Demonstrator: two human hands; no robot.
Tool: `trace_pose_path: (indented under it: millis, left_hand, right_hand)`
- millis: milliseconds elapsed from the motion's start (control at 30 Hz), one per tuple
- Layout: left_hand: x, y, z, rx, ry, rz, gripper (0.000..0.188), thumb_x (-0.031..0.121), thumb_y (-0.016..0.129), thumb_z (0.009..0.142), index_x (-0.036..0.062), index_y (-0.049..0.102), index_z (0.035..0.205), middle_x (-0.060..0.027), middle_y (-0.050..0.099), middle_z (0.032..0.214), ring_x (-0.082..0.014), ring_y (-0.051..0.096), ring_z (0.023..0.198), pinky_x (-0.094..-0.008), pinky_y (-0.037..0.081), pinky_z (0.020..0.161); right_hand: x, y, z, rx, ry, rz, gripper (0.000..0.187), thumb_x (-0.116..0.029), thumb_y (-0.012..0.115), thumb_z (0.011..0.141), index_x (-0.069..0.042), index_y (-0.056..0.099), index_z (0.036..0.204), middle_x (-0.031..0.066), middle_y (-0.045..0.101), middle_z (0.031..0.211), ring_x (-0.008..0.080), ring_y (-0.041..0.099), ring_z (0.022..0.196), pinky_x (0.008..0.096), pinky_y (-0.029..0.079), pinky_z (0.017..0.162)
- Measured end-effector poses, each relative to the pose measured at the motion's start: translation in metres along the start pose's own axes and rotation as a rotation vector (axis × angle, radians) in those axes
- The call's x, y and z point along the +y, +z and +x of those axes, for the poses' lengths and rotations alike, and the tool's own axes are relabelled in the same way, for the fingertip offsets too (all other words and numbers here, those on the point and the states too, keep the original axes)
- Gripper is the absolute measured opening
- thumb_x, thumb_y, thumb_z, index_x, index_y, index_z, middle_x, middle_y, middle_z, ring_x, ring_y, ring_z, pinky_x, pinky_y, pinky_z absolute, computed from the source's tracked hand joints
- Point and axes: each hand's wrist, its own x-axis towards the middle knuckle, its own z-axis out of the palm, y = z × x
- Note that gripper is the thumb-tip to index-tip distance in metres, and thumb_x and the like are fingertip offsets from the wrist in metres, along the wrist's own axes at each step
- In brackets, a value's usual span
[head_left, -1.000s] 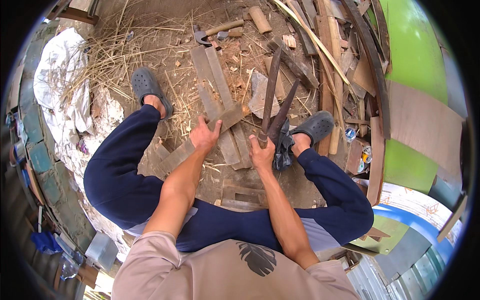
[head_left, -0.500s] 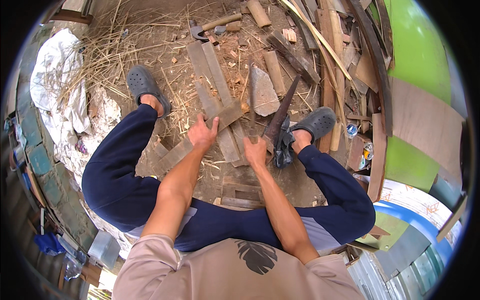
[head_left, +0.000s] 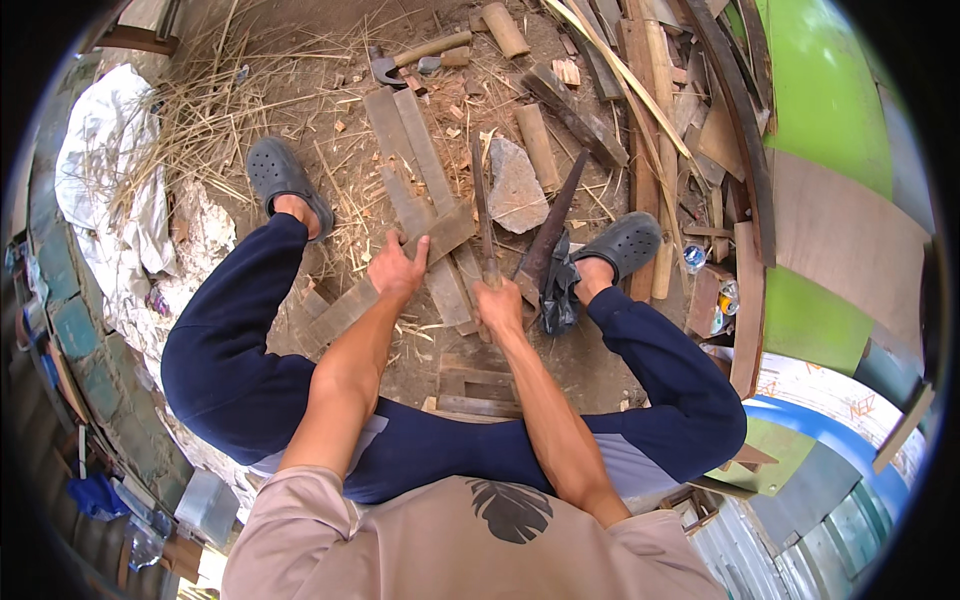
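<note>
My left hand [head_left: 397, 268] is closed around a flat wooden board [head_left: 447, 232] that lies slantwise across other planks, its thumb on the near face. To its right, my right hand [head_left: 499, 303] is wrapped round the wooden handle of a long, narrow-bladed tool [head_left: 480, 190]. That dark blade points away from me, beside the board's right end; its exact kind is unclear. Beneath the board, two long planks [head_left: 428, 150] run away from me on the ground. Right of my right hand lies a dark tapered blade [head_left: 556, 218], beside a crumpled black plastic bag [head_left: 561, 295].
A claw hammer [head_left: 420, 55] lies at the far side. A grey stone [head_left: 516, 188] and bamboo pieces [head_left: 538, 148] rest beyond my right hand. Long timbers [head_left: 650, 130] line the right. Dry straw [head_left: 235, 120] and white cloth [head_left: 108, 160] cover the left. Small wooden frame pieces [head_left: 478, 388] lie close to me.
The narrow blade in my right hand has swung slightly left, away from the stone and toward the board. My left hand keeps its hold on the board. The whole view has shifted a little.
</note>
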Motion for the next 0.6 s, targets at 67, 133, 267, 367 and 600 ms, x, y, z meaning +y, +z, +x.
trace_pose_path:
  millis: [67,133,267,367,600]
  left_hand:
    - [-0.002,-0.001,0.002,-0.004,-0.006,-0.006,0.06,0.068,0.05,0.09,0.0103,0.053,0.107,-0.0178,0.07,0.093,-0.0368,0.068,0.087,-0.0469,0.05,0.077]
    - [-0.004,0.0,0.001,-0.002,0.008,-0.016,0.06,0.068,0.05,0.09,0.0102,0.054,0.107,-0.018,0.07,0.093,-0.0369,0.068,0.087,-0.047,0.05,0.076]
    - [0.0,0.004,0.0,0.02,0.044,-0.033,0.06,0.068,0.05,0.09,0.0101,0.054,0.107,-0.0183,0.07,0.092,-0.0372,0.068,0.087,-0.0469,0.05,0.076]
    - [-0.001,-0.001,-0.001,0.004,0.018,-0.047,0.061,0.068,0.05,0.089,0.0098,0.054,0.107,-0.0186,0.07,0.091,-0.0373,0.068,0.087,-0.0467,0.05,0.076]
    - [0.001,-0.004,0.0,-0.005,0.014,-0.035,0.062,0.068,0.051,0.089,0.009,0.055,0.107,-0.0185,0.07,0.09,-0.0367,0.069,0.085,-0.0462,0.051,0.076]
  right_hand:
    - [-0.014,-0.004,-0.012,0.097,-0.167,0.055,0.021,-0.019,0.065,0.084,0.002,0.065,0.084,0.0079,0.062,0.061,0.0198,0.061,0.053,0.0367,0.048,0.056]
    - [-0.014,-0.006,-0.015,0.173,-0.315,0.12,0.021,-0.019,0.064,0.083,0.002,0.064,0.084,0.008,0.061,0.06,0.0193,0.06,0.051,0.0367,0.048,0.055]
    - [0.014,0.0,0.011,0.095,-0.157,0.09,0.019,-0.018,0.064,0.084,0.001,0.063,0.083,0.0073,0.058,0.058,0.0172,0.057,0.048,0.0364,0.047,0.052]
    - [0.006,-0.003,0.002,0.024,-0.013,0.057,0.02,-0.019,0.065,0.086,0.001,0.063,0.083,0.0071,0.058,0.058,0.0161,0.056,0.047,0.0356,0.047,0.052]
    - [-0.002,-0.004,-0.003,0.246,-0.446,0.306,0.023,-0.021,0.066,0.087,0.002,0.065,0.085,0.0091,0.06,0.059,0.0171,0.056,0.046,0.0356,0.045,0.047]
